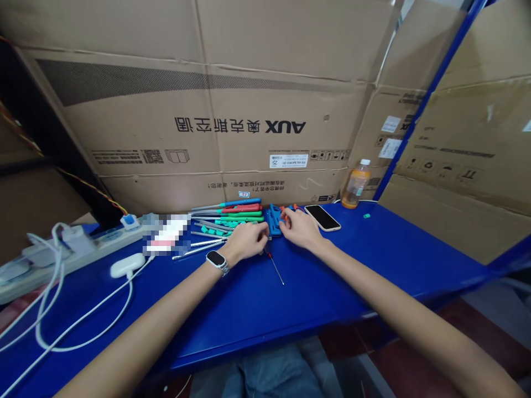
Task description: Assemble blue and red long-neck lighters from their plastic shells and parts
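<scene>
My left hand (248, 239), with a smartwatch (217, 261) on the wrist, is curled in a pinch on the handle end of a thin screwdriver (274, 266) whose shaft points toward me on the blue table (373, 260). My right hand (299, 228) rests beside a blue screwdriver holder (274, 220), fingers bent and pinching a small orange-handled tool (284, 213). Behind my left hand lies a row of several screwdrivers (232, 216) with green, red and blue handles.
A black phone (322, 217) lies right of my hands, an orange drink bottle (355, 185) behind it, a small green bit (366, 215) nearby. A power strip (62, 251), white cables (83, 320) and a white charger (126, 265) sit left. Cardboard boxes (249, 110) wall the back.
</scene>
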Motion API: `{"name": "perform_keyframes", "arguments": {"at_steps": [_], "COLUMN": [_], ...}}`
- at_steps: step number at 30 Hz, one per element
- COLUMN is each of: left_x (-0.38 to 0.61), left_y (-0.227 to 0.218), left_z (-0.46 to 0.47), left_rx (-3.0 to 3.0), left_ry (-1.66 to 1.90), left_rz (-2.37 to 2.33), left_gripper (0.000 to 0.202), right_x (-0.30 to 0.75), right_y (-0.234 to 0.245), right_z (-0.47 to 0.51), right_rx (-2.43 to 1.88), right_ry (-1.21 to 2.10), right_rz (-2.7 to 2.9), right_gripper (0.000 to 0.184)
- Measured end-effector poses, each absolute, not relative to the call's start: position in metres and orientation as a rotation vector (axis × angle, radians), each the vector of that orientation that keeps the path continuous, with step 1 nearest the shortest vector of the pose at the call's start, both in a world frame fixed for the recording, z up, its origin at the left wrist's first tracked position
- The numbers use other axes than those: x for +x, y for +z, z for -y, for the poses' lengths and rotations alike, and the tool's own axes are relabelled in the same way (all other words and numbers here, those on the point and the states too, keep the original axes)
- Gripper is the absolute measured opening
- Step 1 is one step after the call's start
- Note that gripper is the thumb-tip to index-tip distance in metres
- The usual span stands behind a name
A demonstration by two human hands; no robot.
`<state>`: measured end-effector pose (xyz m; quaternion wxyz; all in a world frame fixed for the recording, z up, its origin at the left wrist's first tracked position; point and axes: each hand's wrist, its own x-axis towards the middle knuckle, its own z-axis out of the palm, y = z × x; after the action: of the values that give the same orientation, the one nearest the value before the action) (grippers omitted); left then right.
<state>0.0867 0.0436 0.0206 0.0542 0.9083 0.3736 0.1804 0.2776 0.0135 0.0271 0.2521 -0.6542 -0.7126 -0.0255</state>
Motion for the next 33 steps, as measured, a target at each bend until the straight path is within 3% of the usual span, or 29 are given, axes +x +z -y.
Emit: {"name": "perform_keyframes", "arguments": {"at_steps": [7, 26, 31, 33], "left_x": [0.089, 0.064, 0.055, 0.052], "left_y": [0.012, 0.007, 0.012, 0.016], "left_z": [-0.043, -0.046, -0.04, -0.035], "left_rx": [2.703, 2.46, 1.904, 1.65], "left_ry": [0.62, 0.883, 0.945, 0.935], "left_rz": [-1.273, -1.17, -0.984, -0.978], "left_gripper": [0.017, 0.015, 0.009, 0.017], "right_x": [0.262, 0.262, 0.262, 0.255], "right_y": [0.023, 0.022, 0.018, 0.015], "right_z": [-0.042, -0.018, 0.008, 0.017], "right_rx": [-1.985, -1.993, -1.747, -1.601], "right_ry": [-0.324, -0.179, -0.09, -0.005], "right_rz": [2.03, 1.773, 1.723, 1.731], "right_gripper": [0.033, 0.034, 0.036, 0.038]}}
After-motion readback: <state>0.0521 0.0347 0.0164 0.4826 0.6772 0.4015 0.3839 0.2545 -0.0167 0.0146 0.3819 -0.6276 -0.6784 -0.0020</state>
